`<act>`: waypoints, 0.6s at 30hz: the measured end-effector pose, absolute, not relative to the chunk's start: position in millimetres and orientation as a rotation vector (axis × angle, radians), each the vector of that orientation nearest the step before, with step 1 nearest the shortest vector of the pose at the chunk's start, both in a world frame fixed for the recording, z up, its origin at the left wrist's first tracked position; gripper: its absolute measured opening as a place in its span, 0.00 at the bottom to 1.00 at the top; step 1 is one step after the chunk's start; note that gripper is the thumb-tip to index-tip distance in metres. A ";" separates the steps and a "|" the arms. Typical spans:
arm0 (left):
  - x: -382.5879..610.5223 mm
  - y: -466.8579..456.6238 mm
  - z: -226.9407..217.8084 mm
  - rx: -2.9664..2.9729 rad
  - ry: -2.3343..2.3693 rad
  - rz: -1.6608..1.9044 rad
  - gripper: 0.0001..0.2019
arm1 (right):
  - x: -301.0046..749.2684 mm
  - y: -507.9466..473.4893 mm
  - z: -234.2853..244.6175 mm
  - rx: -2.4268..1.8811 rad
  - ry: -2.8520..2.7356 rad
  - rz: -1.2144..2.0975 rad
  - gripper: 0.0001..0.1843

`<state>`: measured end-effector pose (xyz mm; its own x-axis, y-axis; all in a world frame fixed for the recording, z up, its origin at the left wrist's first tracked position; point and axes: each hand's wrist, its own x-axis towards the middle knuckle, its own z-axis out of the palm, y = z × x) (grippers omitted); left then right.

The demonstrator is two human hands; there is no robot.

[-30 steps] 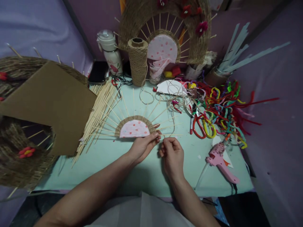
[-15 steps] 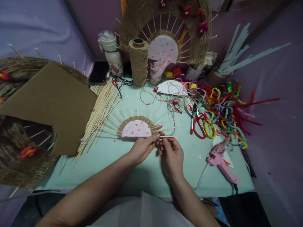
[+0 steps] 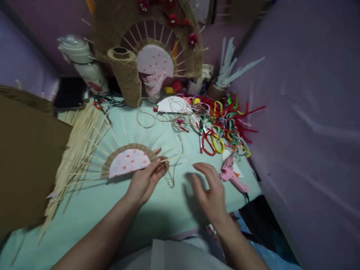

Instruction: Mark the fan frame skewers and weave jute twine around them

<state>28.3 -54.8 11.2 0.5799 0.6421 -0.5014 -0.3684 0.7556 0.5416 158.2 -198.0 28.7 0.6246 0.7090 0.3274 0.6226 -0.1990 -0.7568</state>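
Pinching the right end of its jute rim (image 3: 125,147), my left grip (image 3: 146,180) holds the half-round pink spotted card with thin wooden spokes (image 3: 128,163) flat on the mint-green tabletop (image 3: 92,204). My right grip (image 3: 210,193) hovers open, empty. Light piece; spokes probably brittle: take hold at the rim.

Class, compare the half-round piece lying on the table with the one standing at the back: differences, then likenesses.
The table piece lies flat, its corner held by the left hand; the back piece stands upright. The table piece's sticks end bare; the back piece's run into a wide twine arch with red flowers. Both have a pink dotted half-circle, a twine rim and fanned sticks.
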 end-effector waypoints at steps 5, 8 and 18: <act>30.1 -54.9 13.0 0.404 0.768 0.590 0.17 | 243.9 -264.4 36.5 -2.505 -1.013 0.014 0.14; 31.0 -56.0 13.8 0.392 0.796 0.594 0.15 | 270.8 -286.5 23.8 -2.756 -1.067 0.054 0.21; 31.2 -56.5 9.6 0.373 0.801 0.644 0.15 | 278.4 -293.2 13.4 -2.611 -0.841 0.320 0.22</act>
<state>31.2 -56.5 9.6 0.5227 0.6580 -0.5420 -0.3882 0.7498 0.5358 278.4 -293.2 13.4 0.7952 0.5982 -0.0986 0.5122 -0.7499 -0.4187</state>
